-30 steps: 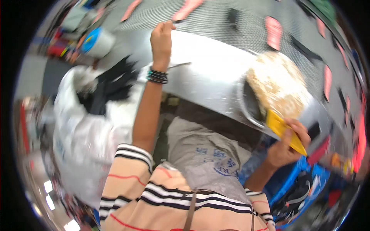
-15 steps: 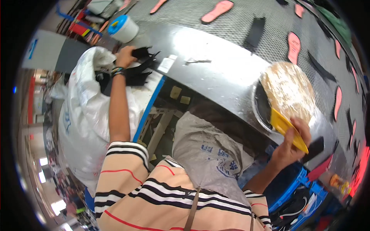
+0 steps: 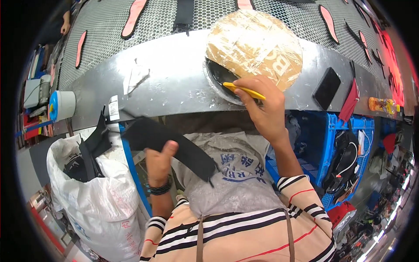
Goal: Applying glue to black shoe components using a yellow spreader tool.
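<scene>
Black strip [image 3: 185, 148] over the apron [image 3: 222, 196] at eight o'clock, left hand's [image 3: 159, 165] grip closed on its edge, likely for support; at one o'clock, right hand's [image 3: 267, 105] grip pinches a yellow scraper [image 3: 244, 91] over a bowl [image 3: 213, 87], likely for control.

The place was a workshop, as shown by the pink sole-shaped pieces [image 3: 134, 19] spread over a grey mesh surface [image 3: 102, 38], the long metal bench [image 3: 174, 94] beside it, the yellow scraper [image 3: 245, 91], the bulging white sack [image 3: 98, 203] and the blue plastic crate [image 3: 329, 137].
</scene>
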`<action>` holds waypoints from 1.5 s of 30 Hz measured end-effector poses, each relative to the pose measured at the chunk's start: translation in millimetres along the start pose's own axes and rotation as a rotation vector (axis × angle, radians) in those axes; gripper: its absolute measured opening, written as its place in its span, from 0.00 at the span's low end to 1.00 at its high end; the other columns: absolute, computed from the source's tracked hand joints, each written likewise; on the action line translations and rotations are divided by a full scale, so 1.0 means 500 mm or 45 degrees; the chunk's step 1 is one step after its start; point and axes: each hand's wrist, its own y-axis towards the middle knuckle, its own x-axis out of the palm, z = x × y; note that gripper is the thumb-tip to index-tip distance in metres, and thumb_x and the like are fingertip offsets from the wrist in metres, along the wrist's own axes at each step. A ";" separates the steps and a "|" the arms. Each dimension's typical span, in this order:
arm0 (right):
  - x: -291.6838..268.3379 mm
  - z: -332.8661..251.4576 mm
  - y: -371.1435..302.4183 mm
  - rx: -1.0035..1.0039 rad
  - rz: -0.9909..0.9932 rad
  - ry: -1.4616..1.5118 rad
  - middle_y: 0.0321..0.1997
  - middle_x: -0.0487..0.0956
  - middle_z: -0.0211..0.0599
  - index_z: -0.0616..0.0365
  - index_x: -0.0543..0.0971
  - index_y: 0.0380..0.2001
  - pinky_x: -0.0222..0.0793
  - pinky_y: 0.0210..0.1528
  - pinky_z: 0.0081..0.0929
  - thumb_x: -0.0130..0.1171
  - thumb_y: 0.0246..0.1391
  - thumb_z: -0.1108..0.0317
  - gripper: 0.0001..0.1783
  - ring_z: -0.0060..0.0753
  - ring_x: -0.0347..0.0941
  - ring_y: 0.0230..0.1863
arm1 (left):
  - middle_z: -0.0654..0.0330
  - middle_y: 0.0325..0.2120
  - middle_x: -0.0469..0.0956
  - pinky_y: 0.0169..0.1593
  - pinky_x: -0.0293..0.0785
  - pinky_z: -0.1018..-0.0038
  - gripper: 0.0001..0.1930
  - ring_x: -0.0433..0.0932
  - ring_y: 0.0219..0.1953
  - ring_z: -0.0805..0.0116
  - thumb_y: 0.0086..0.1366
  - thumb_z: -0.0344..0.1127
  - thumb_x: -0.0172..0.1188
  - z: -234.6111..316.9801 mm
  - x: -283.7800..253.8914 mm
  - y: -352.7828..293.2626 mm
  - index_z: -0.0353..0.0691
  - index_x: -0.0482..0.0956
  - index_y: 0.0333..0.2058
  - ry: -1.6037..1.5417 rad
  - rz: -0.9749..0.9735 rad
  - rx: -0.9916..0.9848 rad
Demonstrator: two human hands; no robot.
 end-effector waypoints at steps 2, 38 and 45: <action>0.007 -0.003 -0.004 0.020 -0.011 0.064 0.33 0.80 0.41 0.61 0.81 0.35 0.70 0.39 0.33 0.66 0.50 0.77 0.08 0.43 0.76 0.36 | 0.60 0.45 0.77 0.50 0.71 0.73 0.16 0.74 0.46 0.72 0.64 0.30 0.64 -0.017 0.019 -0.026 0.33 0.76 0.50 -0.257 -0.216 -0.176; 0.004 -0.058 0.038 -0.466 -0.517 0.489 0.31 0.80 0.30 0.56 0.81 0.31 0.70 0.35 0.28 0.68 0.39 0.74 0.11 0.35 0.73 0.34 | 0.53 0.34 0.80 0.36 0.85 0.69 0.10 0.82 0.32 0.67 0.72 0.31 0.52 0.110 0.118 0.079 0.26 0.74 0.41 -0.271 0.100 0.041; -0.027 -0.047 0.055 -0.494 -0.430 0.392 0.30 0.81 0.35 0.60 0.82 0.32 0.70 0.35 0.28 0.71 0.36 0.72 0.14 0.38 0.75 0.33 | 0.55 0.36 0.80 0.38 0.86 0.69 0.09 0.82 0.34 0.67 0.71 0.30 0.54 0.095 0.135 0.094 0.29 0.76 0.42 -0.461 0.181 0.012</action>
